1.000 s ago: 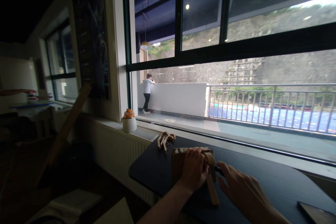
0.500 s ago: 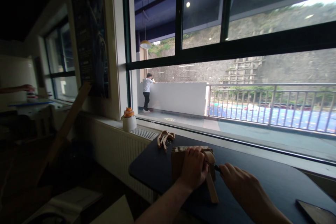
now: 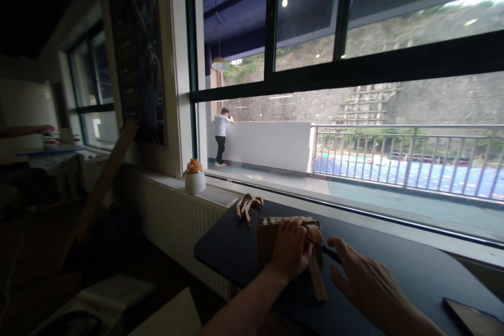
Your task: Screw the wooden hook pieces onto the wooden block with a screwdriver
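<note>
My left hand (image 3: pixel 290 248) is closed round a small brown wooden block assembly (image 3: pixel 268 239) that stands on the dark table (image 3: pixel 236 252). A pale wooden stick (image 3: pixel 316 283) slants down from the assembly toward me. My right hand (image 3: pixel 364 283) is just right of it, thumb and forefinger pinched on a thin dark tool (image 3: pixel 328 252) whose tip meets the wooden piece by my left fingers. Its other fingers are loosely spread.
A bundle of pale wooden pieces (image 3: pixel 248 205) lies at the table's far corner. A white pot with an orange top (image 3: pixel 195 178) sits on the windowsill. A phone (image 3: pixel 470 320) lies at the table's right. Outside the window, a person (image 3: pixel 221 134) stands on the terrace.
My right hand has shifted slightly along the dark tool and its fingers have spread a little. My left hand keeps its grip. The view has drifted a little.
</note>
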Demonstrator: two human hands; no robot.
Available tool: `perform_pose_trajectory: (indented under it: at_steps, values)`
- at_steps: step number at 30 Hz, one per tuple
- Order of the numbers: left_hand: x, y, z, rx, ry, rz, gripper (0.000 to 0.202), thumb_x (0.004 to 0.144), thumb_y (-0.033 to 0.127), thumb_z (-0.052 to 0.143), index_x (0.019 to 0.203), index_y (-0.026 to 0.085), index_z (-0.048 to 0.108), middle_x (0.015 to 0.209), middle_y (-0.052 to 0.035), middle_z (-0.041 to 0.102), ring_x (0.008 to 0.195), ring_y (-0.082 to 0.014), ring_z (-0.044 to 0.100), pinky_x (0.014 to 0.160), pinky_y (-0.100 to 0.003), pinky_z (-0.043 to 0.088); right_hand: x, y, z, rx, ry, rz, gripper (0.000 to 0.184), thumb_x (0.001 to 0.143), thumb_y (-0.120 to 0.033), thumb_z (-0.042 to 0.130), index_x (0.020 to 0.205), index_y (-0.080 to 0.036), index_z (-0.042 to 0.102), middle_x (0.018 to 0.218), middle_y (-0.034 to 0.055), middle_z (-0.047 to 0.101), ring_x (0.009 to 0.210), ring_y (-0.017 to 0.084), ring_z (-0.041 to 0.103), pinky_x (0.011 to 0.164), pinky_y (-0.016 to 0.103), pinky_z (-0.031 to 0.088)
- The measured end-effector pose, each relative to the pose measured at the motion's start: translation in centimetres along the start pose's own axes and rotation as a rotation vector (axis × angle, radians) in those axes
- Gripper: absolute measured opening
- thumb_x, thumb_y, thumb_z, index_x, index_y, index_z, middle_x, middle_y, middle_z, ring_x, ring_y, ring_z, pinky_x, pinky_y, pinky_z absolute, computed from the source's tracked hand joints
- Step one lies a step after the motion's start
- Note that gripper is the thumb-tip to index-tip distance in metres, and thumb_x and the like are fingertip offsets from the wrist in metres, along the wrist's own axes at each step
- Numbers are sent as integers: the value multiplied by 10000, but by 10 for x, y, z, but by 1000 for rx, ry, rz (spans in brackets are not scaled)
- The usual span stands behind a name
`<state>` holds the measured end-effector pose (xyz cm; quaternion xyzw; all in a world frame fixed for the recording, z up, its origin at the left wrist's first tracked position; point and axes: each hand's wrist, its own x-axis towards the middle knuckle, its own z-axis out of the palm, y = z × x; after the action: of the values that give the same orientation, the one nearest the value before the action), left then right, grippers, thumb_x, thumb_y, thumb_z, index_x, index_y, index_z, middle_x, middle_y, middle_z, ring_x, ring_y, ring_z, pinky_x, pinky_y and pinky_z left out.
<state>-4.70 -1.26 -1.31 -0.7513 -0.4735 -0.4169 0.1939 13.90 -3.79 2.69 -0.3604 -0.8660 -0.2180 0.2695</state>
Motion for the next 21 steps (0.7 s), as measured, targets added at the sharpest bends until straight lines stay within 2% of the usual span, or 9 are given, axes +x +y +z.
perform_pose_trajectory:
  at_steps: [4,9,15,19,21]
  values:
    - [1,-1,-1,6,-16,7,265,773,171,593,1017,185,491,1238,-94,533,1186,-282,470,1064,-482,313,-3,3,2,21,-12,-7,186,827,-91,425,944,-233,447,727,-34,627,553,135,637,461,231,371]
    - [1,-2,0,2,-9,15,284,772,166,589,1037,188,489,1237,-95,532,1188,-281,470,1059,-485,315,-4,7,8,20,-7,-37,196,857,-85,399,944,-244,472,715,-36,610,557,147,627,484,251,367]
    - [1,-2,1,11,-6,6,298,762,177,606,1038,180,491,1240,-93,532,1190,-278,465,1068,-475,309,-7,9,15,4,1,16,83,909,-159,412,913,-237,437,665,-54,654,509,147,649,414,239,334]
    - [1,-1,1,19,-4,-1,307,761,161,595,1049,179,492,1233,-92,539,1185,-276,469,1065,-471,317,-8,4,16,-25,26,45,75,925,-185,413,872,-238,417,561,-85,616,448,144,630,368,238,286]
    - [0,-1,1,19,-1,1,313,763,158,589,1059,180,489,1235,-95,538,1186,-278,469,1062,-476,320,-7,1,14,-49,41,30,54,909,-185,439,889,-235,431,573,-79,607,435,147,618,363,243,272]
